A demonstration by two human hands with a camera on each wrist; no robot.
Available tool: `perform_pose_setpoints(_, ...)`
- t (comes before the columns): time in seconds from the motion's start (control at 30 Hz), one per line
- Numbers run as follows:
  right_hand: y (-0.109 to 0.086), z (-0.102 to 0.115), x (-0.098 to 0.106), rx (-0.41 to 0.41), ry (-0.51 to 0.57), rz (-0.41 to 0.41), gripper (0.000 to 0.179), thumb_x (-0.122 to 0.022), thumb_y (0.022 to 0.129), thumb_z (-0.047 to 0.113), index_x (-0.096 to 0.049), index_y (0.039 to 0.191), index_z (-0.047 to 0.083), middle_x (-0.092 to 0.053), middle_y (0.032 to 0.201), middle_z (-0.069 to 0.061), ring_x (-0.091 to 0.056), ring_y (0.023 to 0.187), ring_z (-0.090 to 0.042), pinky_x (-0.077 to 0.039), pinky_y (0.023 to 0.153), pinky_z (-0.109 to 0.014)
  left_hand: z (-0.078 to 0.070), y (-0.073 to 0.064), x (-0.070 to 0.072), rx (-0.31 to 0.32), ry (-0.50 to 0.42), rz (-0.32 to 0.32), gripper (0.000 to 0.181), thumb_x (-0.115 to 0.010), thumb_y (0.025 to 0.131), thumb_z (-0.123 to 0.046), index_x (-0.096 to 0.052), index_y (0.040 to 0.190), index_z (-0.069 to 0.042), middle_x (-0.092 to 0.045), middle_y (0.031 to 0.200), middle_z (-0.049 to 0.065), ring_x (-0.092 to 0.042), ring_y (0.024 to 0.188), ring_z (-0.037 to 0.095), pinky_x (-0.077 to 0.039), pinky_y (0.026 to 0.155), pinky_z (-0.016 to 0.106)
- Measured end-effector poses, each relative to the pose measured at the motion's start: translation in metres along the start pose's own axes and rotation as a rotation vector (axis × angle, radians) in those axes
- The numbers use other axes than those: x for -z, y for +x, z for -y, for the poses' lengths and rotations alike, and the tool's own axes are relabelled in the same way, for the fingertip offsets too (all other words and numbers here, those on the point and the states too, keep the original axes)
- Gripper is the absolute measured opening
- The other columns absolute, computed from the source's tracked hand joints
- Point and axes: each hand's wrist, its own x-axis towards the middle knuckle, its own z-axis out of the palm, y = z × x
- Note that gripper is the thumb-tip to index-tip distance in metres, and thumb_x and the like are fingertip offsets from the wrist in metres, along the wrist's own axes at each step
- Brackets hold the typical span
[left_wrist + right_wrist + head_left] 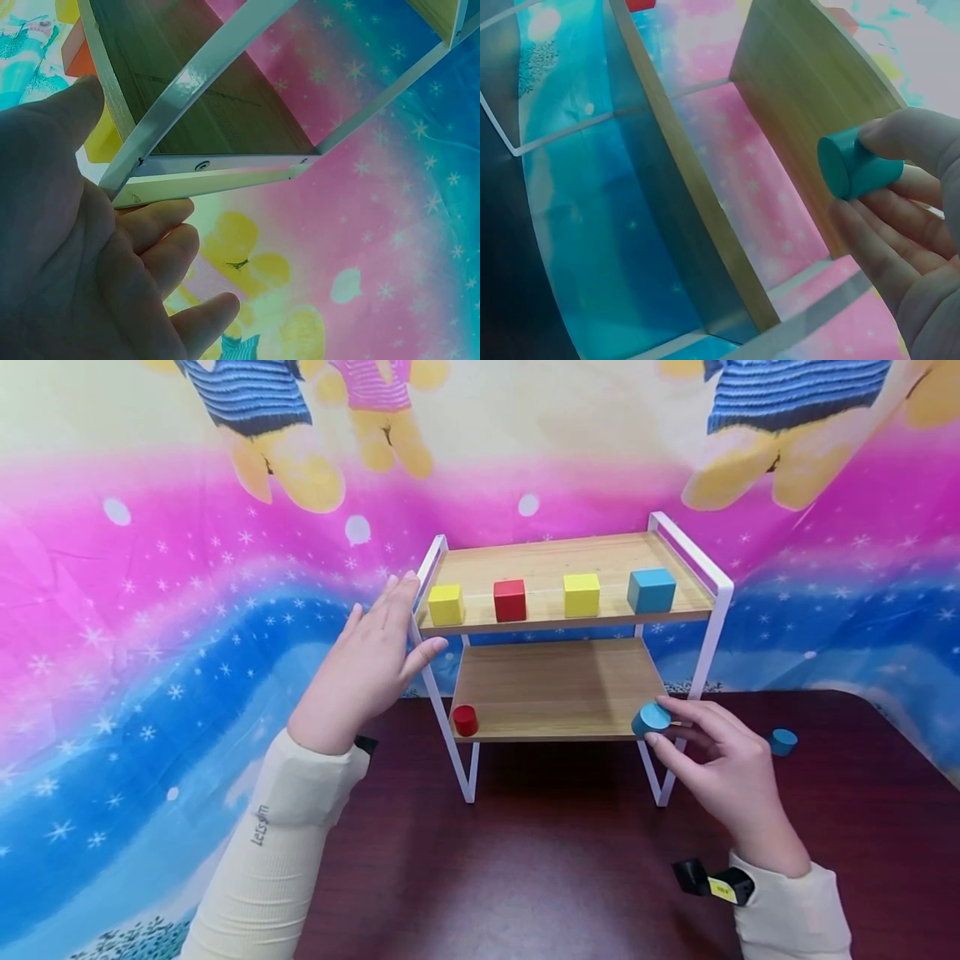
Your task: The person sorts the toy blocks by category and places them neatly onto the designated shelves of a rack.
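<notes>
My right hand pinches a blue cylinder between thumb and fingers, in front of the right end of the lower shelf board. In the right wrist view the cylinder is tilted, with its round end showing. My left hand is at the upper left corner of the two-tier rack, its fingers extended along the white side frame and its thumb apart on the front side. A red cylinder stands at the left end of the lower board.
Along the front of the upper board sit a yellow cube, a red cube, another yellow cube and a blue cube. A second blue cylinder is on the dark table, right of the rack. A printed cloth hangs behind.
</notes>
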Motion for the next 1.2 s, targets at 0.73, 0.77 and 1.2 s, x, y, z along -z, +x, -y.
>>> perform_pose_setpoints(0.73, 0.001, 0.005, -0.033, -0.021, 0.066, 0.027, 0.053, -0.082, 0.078, -0.011, -0.07, 0.127, 0.003, -0.072, 0.117, -0.014, -0.063, 0.098, 0.012, -0.05, 0.084, -0.01, -0.001, -0.001, 0.001, 0.0, 0.004, -0.005, 0.085, -0.057, 0.101, -0.048, -0.011, 0.164, -0.014, -0.021, 0.168, 0.012, -0.011, 0.156, 0.026, -0.009, 0.123, 0.058)
perform_pose_setpoints(0.77, 0.001, 0.006, -0.034, -0.027, 0.063, 0.031, 0.052, -0.082, 0.078, -0.01, -0.07, 0.127, 0.003, -0.072, 0.117, -0.014, -0.064, 0.098, 0.01, -0.05, 0.084, -0.01, -0.001, -0.001, 0.001, 0.001, 0.005, -0.005, 0.085, -0.057, 0.101, -0.048, -0.011, 0.164, -0.014, -0.021, 0.168, 0.012, -0.011, 0.156, 0.026, -0.009, 0.123, 0.058)
perform_pose_setpoints(1.2, 0.011, 0.012, -0.051, -0.026, 0.046, 0.064, 0.045, -0.082, 0.081, -0.005, -0.071, 0.124, 0.001, -0.073, 0.117, -0.015, -0.074, 0.094, -0.029, -0.049, 0.082, -0.008, -0.001, -0.001, 0.001, -0.001, 0.007, -0.003, 0.085, -0.057, 0.101, -0.048, -0.012, 0.164, -0.014, -0.02, 0.168, 0.012, -0.01, 0.156, 0.026, -0.008, 0.123, 0.058)
